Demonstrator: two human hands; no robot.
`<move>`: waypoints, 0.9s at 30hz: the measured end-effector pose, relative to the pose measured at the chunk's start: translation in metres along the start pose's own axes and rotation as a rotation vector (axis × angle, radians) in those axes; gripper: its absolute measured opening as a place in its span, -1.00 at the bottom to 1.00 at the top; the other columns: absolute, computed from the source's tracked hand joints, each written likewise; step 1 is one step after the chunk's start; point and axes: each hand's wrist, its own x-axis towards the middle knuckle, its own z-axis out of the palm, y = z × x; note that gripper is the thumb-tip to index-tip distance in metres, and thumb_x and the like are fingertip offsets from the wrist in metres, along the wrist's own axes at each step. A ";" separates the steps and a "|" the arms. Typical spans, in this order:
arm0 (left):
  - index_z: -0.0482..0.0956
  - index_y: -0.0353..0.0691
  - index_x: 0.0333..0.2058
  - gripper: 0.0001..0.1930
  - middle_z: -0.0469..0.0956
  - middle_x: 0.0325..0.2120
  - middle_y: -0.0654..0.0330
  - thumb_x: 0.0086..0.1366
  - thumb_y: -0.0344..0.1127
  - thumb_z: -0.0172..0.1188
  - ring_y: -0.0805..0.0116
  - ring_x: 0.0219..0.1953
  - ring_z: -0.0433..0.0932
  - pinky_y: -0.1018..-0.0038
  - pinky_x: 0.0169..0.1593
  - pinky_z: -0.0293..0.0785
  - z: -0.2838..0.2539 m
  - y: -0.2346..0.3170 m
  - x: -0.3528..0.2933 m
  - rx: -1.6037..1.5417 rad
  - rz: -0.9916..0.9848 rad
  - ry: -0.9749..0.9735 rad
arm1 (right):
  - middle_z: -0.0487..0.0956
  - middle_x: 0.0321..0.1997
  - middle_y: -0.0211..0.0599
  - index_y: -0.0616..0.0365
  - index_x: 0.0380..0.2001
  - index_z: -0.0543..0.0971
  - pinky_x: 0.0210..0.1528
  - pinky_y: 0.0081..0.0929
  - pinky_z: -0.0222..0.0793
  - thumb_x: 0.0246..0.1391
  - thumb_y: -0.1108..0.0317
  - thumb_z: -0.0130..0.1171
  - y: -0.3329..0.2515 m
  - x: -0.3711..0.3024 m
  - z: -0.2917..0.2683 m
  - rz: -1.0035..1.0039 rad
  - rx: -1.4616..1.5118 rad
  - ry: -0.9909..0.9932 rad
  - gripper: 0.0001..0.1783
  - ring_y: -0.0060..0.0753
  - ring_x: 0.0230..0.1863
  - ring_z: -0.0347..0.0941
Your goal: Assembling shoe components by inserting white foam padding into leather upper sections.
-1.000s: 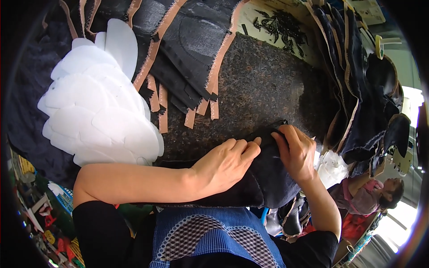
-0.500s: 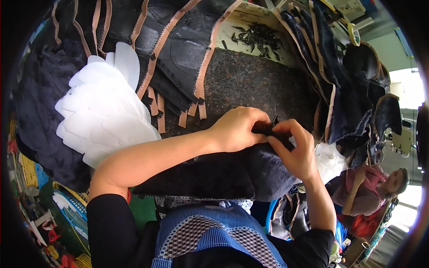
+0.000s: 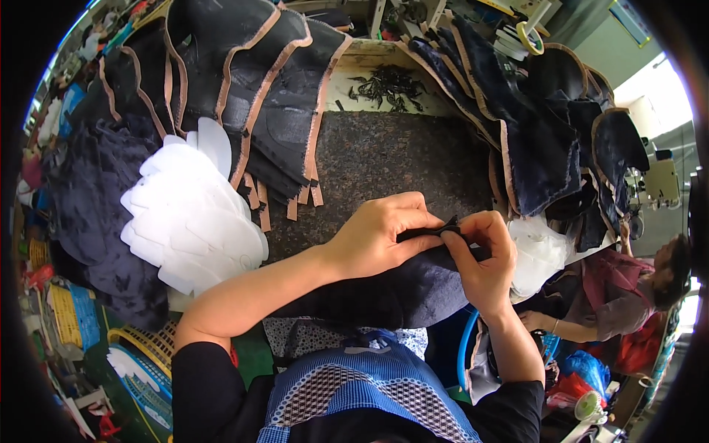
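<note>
Head view is showing you working at the near edge of the surface (image 3: 384,166), a dark speckled slab, with both hands meeting over one dark fabric piece (image 3: 384,292). Your left hand (image 3: 377,236) is closing its grip, fingers and thumb together, on a thin black strip (image 3: 428,232) at the piece's top edge; your right hand (image 3: 484,258) is pinching the same strip from the other side, fingertips touching the left's. The piece itself is draping off the surface toward your lap. You are doing best here by keeping both pinches close together and the edge taut between them, so the soft cloth is not puckering. It is looking napped and limp, like suede or velvet. Left of your forearm, a fanned stack of white foam cutouts (image 3: 188,214) is lying, stiff and rounded. Behind, dark panels with tan binding (image 3: 251,96) are overlapping; black small bits (image 3: 388,85) are lying scattered beyond.
</note>
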 end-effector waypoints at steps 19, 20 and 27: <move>0.71 -0.35 -0.20 -0.82 0.64 -0.33 0.23 0.36 -0.33 0.35 0.49 -0.27 0.59 0.55 -0.16 0.47 -0.005 0.015 0.004 -0.204 -0.215 -0.085 | 0.61 -0.38 -0.22 0.38 -0.26 0.67 -0.38 -0.47 0.49 0.23 0.42 0.28 -0.027 0.049 -0.048 0.043 0.131 -0.516 -0.82 -0.51 -0.45 0.60; 0.71 -0.35 -0.20 -0.82 0.64 -0.33 0.23 0.36 -0.33 0.35 0.49 -0.27 0.59 0.55 -0.16 0.47 -0.005 0.015 0.003 -0.199 -0.210 -0.087 | 0.61 -0.38 -0.22 0.38 -0.26 0.67 -0.38 -0.47 0.49 0.23 0.42 0.28 -0.029 0.051 -0.049 0.037 0.131 -0.511 -0.82 -0.51 -0.45 0.60; 0.66 -0.39 -0.25 -0.82 0.51 -0.32 0.35 0.39 -0.35 0.35 0.65 -0.33 0.40 0.67 -0.28 0.29 -0.006 0.010 -0.001 -0.322 -0.181 -0.128 | 0.56 -0.34 -0.12 0.38 -0.29 0.58 -0.41 -0.38 0.51 0.20 0.49 0.23 -0.022 0.057 -0.052 -0.171 0.092 -0.643 -0.88 -0.26 -0.43 0.62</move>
